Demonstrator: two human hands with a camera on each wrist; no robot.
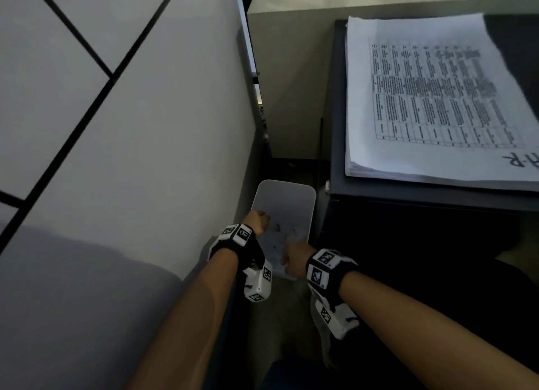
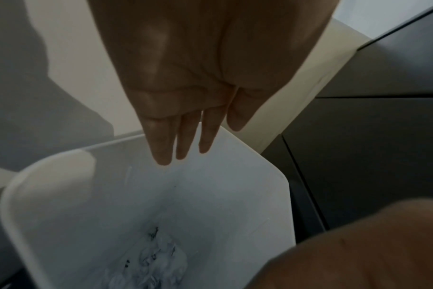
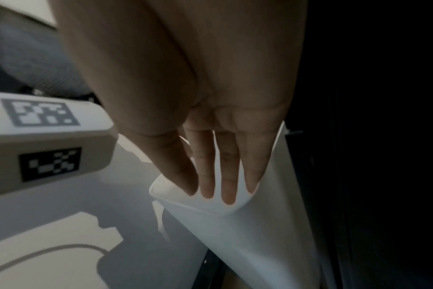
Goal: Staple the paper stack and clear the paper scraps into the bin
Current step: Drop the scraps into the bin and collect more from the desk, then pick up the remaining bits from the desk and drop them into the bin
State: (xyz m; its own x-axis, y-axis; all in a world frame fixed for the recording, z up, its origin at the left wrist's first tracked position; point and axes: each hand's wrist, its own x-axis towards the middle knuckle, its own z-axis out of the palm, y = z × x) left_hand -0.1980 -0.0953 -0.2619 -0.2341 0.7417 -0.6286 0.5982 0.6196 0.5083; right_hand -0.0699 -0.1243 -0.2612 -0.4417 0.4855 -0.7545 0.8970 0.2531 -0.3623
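Note:
A white plastic bin (image 1: 294,202) stands on the floor between a pale wall and a dark desk. Crumpled paper scraps (image 1: 281,235) lie at its bottom, also seen as scraps (image 2: 153,267) in the left wrist view. My left hand (image 1: 258,221) hangs over the bin's left side. Its fingers (image 2: 161,148) are straight and hold nothing. My right hand (image 1: 294,256) is at the bin's near right corner. Its straight fingers (image 3: 208,181) lie against the bin's corner rim (image 3: 198,203). The printed paper stack (image 1: 437,97) rests on the desk. No stapler is in view.
The dark desk (image 1: 408,198) rises close on the bin's right. A pale panel with black lines (image 1: 116,127) closes off the left. The gap holding the bin is narrow. The left wrist camera housing (image 3: 49,136) shows in the right wrist view.

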